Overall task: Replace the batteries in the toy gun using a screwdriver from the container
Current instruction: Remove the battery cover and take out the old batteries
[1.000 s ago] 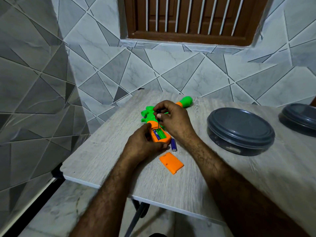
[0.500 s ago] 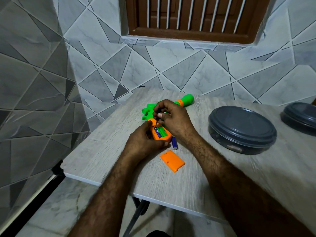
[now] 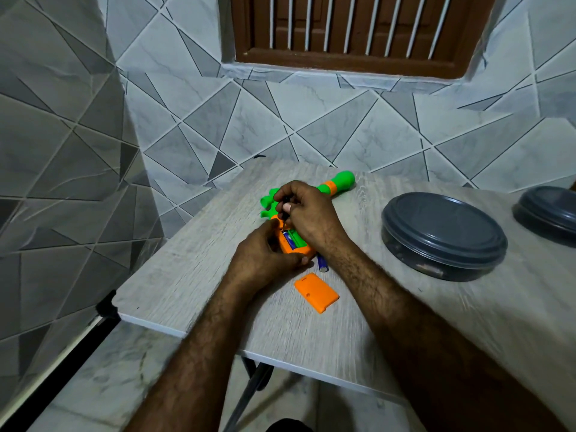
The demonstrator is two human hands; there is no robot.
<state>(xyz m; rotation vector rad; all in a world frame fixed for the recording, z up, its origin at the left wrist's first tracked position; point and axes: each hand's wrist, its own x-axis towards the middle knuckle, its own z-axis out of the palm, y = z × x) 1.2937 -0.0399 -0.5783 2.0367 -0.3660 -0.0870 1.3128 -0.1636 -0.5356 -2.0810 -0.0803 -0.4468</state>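
Toy gun (image 3: 338, 183) on table (image 3: 193, 269); cover (image 3: 316, 293) + loose battery (image 3: 323, 264) in front, container (image 3: 442, 232) to R.

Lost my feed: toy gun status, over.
Left hand grips toy gun; right hand holds screwdriver at open compartment. One battery loose, cover off. Nothing blocking.

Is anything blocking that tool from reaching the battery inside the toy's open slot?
Nothing visible does. The orange cover lies on the table, so the compartment is open; the left hand grips the toy gun beside it, not over it. The right hand holds the screwdriver right at its far end, by the battery.
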